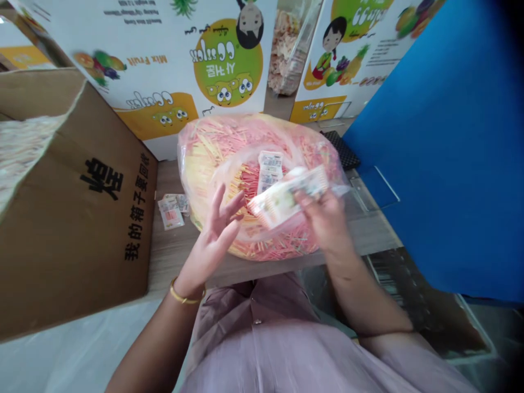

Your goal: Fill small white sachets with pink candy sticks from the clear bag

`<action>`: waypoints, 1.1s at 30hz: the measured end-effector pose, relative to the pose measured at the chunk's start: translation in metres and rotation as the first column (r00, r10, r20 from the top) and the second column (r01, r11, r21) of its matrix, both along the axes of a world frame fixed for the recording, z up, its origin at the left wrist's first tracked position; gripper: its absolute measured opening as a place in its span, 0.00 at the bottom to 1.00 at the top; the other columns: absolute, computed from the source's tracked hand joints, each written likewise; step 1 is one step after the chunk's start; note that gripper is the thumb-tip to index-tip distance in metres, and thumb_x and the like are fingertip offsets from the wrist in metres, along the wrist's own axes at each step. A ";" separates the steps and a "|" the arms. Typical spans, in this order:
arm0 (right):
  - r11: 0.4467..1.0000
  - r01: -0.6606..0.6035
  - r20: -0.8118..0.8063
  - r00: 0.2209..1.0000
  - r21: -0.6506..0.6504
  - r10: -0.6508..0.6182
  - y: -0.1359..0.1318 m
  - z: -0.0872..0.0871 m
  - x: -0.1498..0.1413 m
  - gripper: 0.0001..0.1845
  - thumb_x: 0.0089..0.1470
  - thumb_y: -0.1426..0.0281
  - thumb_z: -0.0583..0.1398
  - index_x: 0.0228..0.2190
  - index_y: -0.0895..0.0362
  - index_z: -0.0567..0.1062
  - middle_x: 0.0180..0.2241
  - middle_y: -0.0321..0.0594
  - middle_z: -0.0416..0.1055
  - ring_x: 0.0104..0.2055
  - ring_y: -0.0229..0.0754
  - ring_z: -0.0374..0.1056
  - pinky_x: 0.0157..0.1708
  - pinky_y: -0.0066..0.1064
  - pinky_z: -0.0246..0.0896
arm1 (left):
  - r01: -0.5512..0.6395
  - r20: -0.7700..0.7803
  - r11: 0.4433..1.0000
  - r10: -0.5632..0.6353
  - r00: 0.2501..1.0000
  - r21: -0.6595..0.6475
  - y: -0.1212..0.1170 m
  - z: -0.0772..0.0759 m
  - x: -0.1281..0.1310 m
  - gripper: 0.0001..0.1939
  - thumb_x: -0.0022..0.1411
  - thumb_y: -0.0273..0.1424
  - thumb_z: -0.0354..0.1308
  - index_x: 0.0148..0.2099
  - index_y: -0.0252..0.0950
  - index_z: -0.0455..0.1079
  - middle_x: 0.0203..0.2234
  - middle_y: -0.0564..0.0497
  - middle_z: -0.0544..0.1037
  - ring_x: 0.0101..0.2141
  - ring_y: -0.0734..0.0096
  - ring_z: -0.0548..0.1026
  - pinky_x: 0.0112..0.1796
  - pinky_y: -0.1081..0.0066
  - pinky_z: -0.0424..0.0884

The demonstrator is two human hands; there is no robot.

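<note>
A big clear plastic bag [229,142] full of pink and yellow sticks lies on the wooden table [172,251] in front of me. My right hand [325,218] is closed on a bundle of small printed packets [286,194], held over the bag. My left hand [215,232] is beside the bundle's left end, palm up and fingers spread, holding nothing. A gold bangle sits on my left wrist. More printed packets [270,166] rest inside the bag's opening.
A brown cardboard box [82,218] with black lettering stands at the left. A few loose packets [172,210] lie on the table beside it. White printed cartons [172,65] stand behind the bag. A blue panel [450,153] fills the right.
</note>
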State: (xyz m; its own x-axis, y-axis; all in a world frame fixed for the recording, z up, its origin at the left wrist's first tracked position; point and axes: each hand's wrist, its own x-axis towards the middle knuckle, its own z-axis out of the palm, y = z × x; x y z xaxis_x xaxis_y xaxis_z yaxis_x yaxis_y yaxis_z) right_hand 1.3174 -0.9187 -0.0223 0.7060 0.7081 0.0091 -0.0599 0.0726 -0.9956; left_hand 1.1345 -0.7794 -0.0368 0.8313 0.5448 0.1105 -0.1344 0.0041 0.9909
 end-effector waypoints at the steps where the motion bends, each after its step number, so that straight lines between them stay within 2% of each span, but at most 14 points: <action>1: 0.999 -0.047 -0.064 0.997 0.028 0.049 0.012 -0.007 -0.026 0.26 0.55 0.55 0.67 0.51 0.50 0.69 0.53 0.41 0.77 0.57 0.50 0.72 0.57 0.42 0.70 | 0.005 -0.002 0.995 -0.005 1.000 -0.098 -0.003 -0.006 -0.024 0.44 0.67 0.52 0.59 0.77 0.53 0.44 0.68 0.44 0.67 0.67 0.53 0.67 0.64 0.50 0.67; 3: 0.970 -0.240 -0.163 0.956 0.051 0.245 0.034 -0.024 -0.078 0.21 0.55 0.56 0.67 0.46 0.51 0.71 0.46 0.39 0.79 0.50 0.47 0.75 0.51 0.39 0.72 | -0.064 -0.073 0.973 0.049 0.996 -0.220 -0.010 -0.019 -0.068 0.50 0.62 0.52 0.66 0.77 0.53 0.44 0.69 0.44 0.65 0.66 0.51 0.68 0.63 0.50 0.67; 5: 0.930 -0.359 -0.175 0.913 0.080 0.367 0.052 -0.044 -0.121 0.18 0.58 0.57 0.65 0.45 0.51 0.71 0.45 0.37 0.77 0.48 0.44 0.75 0.50 0.37 0.71 | -0.244 -0.185 0.935 0.200 0.962 -0.257 -0.014 -0.036 -0.104 0.45 0.62 0.45 0.68 0.74 0.50 0.52 0.67 0.44 0.68 0.64 0.52 0.70 0.63 0.52 0.67; 8: 0.893 -0.449 -0.071 0.891 0.015 0.449 0.073 -0.078 -0.156 0.16 0.59 0.58 0.64 0.45 0.52 0.71 0.43 0.37 0.75 0.47 0.43 0.72 0.51 0.37 0.69 | -0.503 -0.298 0.854 0.448 0.843 -0.137 -0.007 -0.063 -0.140 0.30 0.62 0.40 0.67 0.63 0.41 0.65 0.57 0.43 0.77 0.57 0.55 0.75 0.60 0.54 0.68; 10: 0.875 -0.481 0.003 0.876 -0.053 0.481 0.086 -0.098 -0.162 0.15 0.58 0.60 0.63 0.44 0.53 0.71 0.42 0.38 0.74 0.46 0.44 0.71 0.51 0.38 0.68 | -0.560 -0.323 0.828 0.538 0.779 0.027 0.004 -0.082 -0.152 0.24 0.61 0.40 0.67 0.55 0.37 0.67 0.49 0.44 0.79 0.51 0.58 0.77 0.56 0.55 0.70; 12: 0.866 -0.489 0.073 0.865 -0.107 0.497 0.094 -0.117 -0.163 0.15 0.56 0.64 0.62 0.44 0.54 0.70 0.43 0.40 0.73 0.47 0.44 0.70 0.53 0.39 0.67 | -0.550 -0.328 0.815 0.578 0.747 0.184 0.014 -0.100 -0.156 0.21 0.60 0.37 0.66 0.52 0.36 0.67 0.45 0.45 0.78 0.46 0.60 0.77 0.54 0.57 0.71; 14: 0.865 -0.476 0.139 0.856 -0.162 0.497 0.100 -0.131 -0.163 0.18 0.54 0.68 0.61 0.47 0.55 0.69 0.47 0.43 0.72 0.50 0.45 0.70 0.56 0.41 0.66 | -0.537 -0.326 0.793 0.608 0.724 0.288 0.019 -0.115 -0.152 0.20 0.58 0.32 0.64 0.52 0.36 0.65 0.45 0.44 0.76 0.46 0.61 0.76 0.54 0.56 0.71; 16: 0.873 -0.452 0.184 0.856 -0.182 0.482 0.102 -0.141 -0.166 0.27 0.52 0.71 0.61 0.55 0.56 0.67 0.53 0.47 0.71 0.55 0.47 0.69 0.61 0.43 0.62 | -0.569 -0.300 0.755 0.653 0.695 0.326 0.017 -0.125 -0.144 0.25 0.58 0.28 0.61 0.57 0.35 0.63 0.48 0.42 0.75 0.48 0.60 0.75 0.57 0.55 0.70; 19: 0.895 -0.431 0.216 0.869 -0.117 0.446 0.106 -0.147 -0.177 0.40 0.50 0.73 0.60 0.65 0.57 0.58 0.60 0.53 0.66 0.62 0.48 0.65 0.66 0.44 0.57 | -0.634 -0.224 0.722 0.690 0.688 0.278 0.011 -0.131 -0.133 0.40 0.60 0.27 0.60 0.71 0.35 0.48 0.58 0.36 0.69 0.56 0.59 0.72 0.61 0.54 0.67; 21: 0.899 -0.430 0.233 0.869 -0.082 0.437 0.110 -0.147 -0.183 0.45 0.50 0.73 0.61 0.68 0.57 0.54 0.62 0.54 0.65 0.64 0.49 0.64 0.68 0.44 0.56 | -0.653 -0.181 0.722 0.691 0.700 0.230 0.008 -0.132 -0.129 0.47 0.61 0.28 0.60 0.75 0.36 0.39 0.63 0.34 0.64 0.61 0.58 0.69 0.63 0.55 0.66; 23: 0.900 -0.426 0.230 0.871 -0.085 0.434 0.114 -0.147 -0.187 0.48 0.49 0.74 0.60 0.69 0.55 0.52 0.62 0.53 0.65 0.64 0.48 0.64 0.67 0.44 0.56 | -0.681 -0.152 0.704 0.709 0.688 0.201 0.007 -0.132 -0.130 0.50 0.60 0.28 0.60 0.76 0.36 0.34 0.65 0.33 0.62 0.62 0.58 0.68 0.62 0.56 0.66; 27: 0.903 -0.416 0.160 0.889 -0.110 0.429 0.119 -0.149 -0.187 0.49 0.47 0.76 0.56 0.70 0.55 0.51 0.59 0.50 0.68 0.61 0.46 0.66 0.64 0.43 0.61 | -0.702 -0.179 0.683 0.731 0.659 0.202 0.008 -0.132 -0.133 0.52 0.59 0.28 0.60 0.76 0.38 0.33 0.62 0.35 0.64 0.58 0.58 0.70 0.61 0.56 0.67; 29: 0.894 -0.436 0.141 0.883 -0.104 0.447 0.121 -0.150 -0.185 0.48 0.48 0.77 0.56 0.70 0.56 0.50 0.57 0.50 0.69 0.58 0.45 0.68 0.63 0.43 0.62 | -0.698 -0.210 0.680 0.733 0.647 0.224 0.009 -0.133 -0.133 0.51 0.60 0.29 0.60 0.76 0.39 0.34 0.61 0.36 0.65 0.58 0.58 0.71 0.62 0.54 0.65; 33: 0.902 -0.411 0.124 0.896 -0.133 0.427 0.125 -0.149 -0.182 0.44 0.49 0.76 0.57 0.67 0.59 0.55 0.57 0.52 0.67 0.56 0.46 0.68 0.62 0.43 0.63 | -0.732 -0.213 0.629 0.777 0.592 0.261 0.013 -0.134 -0.134 0.48 0.60 0.28 0.59 0.76 0.34 0.39 0.56 0.37 0.68 0.53 0.58 0.73 0.60 0.54 0.67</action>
State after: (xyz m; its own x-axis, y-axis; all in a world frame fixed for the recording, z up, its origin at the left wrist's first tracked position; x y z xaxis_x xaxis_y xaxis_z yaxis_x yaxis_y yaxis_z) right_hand 1.1354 -0.7934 -0.1711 0.3395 0.9406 0.0018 0.0841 -0.0284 -0.9960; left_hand 1.0001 -0.7662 -0.1710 0.1307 0.9890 0.0690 0.2516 -0.1004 0.9626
